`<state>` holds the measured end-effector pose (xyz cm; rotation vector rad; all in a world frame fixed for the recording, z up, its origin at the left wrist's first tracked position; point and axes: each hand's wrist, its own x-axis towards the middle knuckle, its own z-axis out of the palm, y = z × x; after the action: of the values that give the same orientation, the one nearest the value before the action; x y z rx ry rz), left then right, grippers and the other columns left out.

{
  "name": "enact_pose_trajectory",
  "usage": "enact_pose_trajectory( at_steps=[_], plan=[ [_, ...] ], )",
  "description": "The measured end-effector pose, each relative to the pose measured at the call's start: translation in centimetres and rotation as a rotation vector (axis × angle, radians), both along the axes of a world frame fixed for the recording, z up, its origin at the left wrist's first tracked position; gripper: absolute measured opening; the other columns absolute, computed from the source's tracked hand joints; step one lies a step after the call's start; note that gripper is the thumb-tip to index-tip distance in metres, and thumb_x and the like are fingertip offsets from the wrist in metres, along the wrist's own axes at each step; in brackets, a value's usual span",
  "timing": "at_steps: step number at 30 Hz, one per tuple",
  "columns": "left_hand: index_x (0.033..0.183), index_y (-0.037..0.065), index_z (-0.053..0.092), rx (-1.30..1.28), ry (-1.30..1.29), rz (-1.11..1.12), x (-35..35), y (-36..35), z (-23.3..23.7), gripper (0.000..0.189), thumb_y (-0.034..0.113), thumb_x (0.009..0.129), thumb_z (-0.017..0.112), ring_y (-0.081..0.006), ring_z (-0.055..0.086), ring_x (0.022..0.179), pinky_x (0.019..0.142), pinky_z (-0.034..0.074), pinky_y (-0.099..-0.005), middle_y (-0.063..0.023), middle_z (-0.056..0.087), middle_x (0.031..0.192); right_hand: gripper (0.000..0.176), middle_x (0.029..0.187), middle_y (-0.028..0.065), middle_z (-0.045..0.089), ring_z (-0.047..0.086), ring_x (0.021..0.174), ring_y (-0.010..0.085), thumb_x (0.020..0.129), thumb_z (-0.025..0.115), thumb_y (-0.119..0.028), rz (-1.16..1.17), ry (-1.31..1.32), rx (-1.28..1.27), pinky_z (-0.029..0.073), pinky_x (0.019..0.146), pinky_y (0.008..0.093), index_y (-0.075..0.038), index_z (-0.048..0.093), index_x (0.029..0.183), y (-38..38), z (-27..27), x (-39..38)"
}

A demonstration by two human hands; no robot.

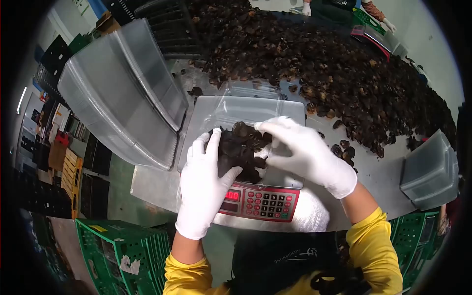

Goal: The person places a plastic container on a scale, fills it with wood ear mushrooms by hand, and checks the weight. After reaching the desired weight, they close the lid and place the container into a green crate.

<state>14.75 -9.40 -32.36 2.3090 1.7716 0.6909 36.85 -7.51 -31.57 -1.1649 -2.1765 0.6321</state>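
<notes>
A clump of dark brown, wood-ear-like mushrooms is between my two white-gloved hands, above the pale platform of a weighing scale. My left hand cups the clump's left side, thumb bent inward at its lower edge. On the other side my right hand curves around it, fingers at the top and thumb lower down. The scale's red keypad panel faces me; my left hand partly hides its lit display. Clear plastic shows behind the clump, its full shape hard to make out.
A large heap of the same mushrooms covers the table's far side. Stacked clear trays stand at left, more clear containers at right. Green crates are below the table edge. Across the table is another person's gloved hand.
</notes>
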Motion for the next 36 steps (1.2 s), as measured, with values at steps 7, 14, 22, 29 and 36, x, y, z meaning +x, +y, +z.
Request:
enact_pose_trajectory(
  at_steps=[7,14,22,29,36],
  plan=[
    [0.120,0.002,0.060,0.119,-0.478,0.003,-1.1,0.2,-0.1,0.043,-0.006,0.079,0.067,-0.0210,0.060,0.108,0.090,0.049,-0.0315,-0.0105,0.061,0.119,0.036,0.108,0.0086,0.063,0.063,0.082,0.0191,0.077,0.070,-0.004,-0.280,0.122,-0.046,0.053,0.077,0.0297,-0.006,0.064,0.113,-2.4,-2.9,5.4],
    [0.102,-0.002,0.065,0.255,-0.519,-0.217,3.8,-6.5,-0.5,0.030,-0.012,0.074,0.056,-0.0278,0.065,0.093,0.085,0.050,-0.0358,-0.0148,0.068,0.097,0.033,0.097,0.0090,0.063,0.063,0.077,0.0233,0.078,0.071,-0.007,-0.795,-0.179,-0.137,0.051,0.072,0.0327,-0.005,0.065,0.111,-6.5,-6.5,17.6],
    [0.111,0.000,0.060,-0.222,-0.225,-0.755,16.8,-10.4,-10.6,0.033,0.013,0.082,0.065,-0.0310,0.063,0.099,0.078,0.054,-0.0387,-0.0158,0.061,0.113,0.022,0.084,0.0107,0.064,0.064,0.079,0.0276,0.077,0.068,-0.010,-0.731,-0.143,0.001,0.051,0.072,0.0353,-0.006,0.070,0.099,-8.8,-10.4,19.4],
    [0.124,-0.004,0.050,-0.129,0.224,-0.585,20.0,-8.2,-12.0,0.053,0.028,0.083,0.061,-0.0285,0.063,0.094,0.074,0.056,-0.0365,-0.0188,0.061,0.113,0.022,0.104,0.0121,0.063,0.053,0.101,0.0268,0.068,0.072,-0.023,-0.644,-0.623,0.112,0.038,0.086,0.0400,-0.007,0.068,0.083,-6.1,-14.2,16.8],
    [0.128,-0.002,0.050,-0.108,-0.010,-0.495,21.4,-5.5,-14.7,0.052,0.021,0.084,0.064,-0.0302,0.064,0.087,0.075,0.054,-0.0341,-0.0183,0.064,0.103,0.008,0.094,0.0064,0.063,0.055,0.102,0.0233,0.069,0.066,-0.016,-0.587,-0.517,0.297,0.037,0.096,0.0420,-0.012,0.068,0.076,-5.8,-16.3,17.7]
  ],
)
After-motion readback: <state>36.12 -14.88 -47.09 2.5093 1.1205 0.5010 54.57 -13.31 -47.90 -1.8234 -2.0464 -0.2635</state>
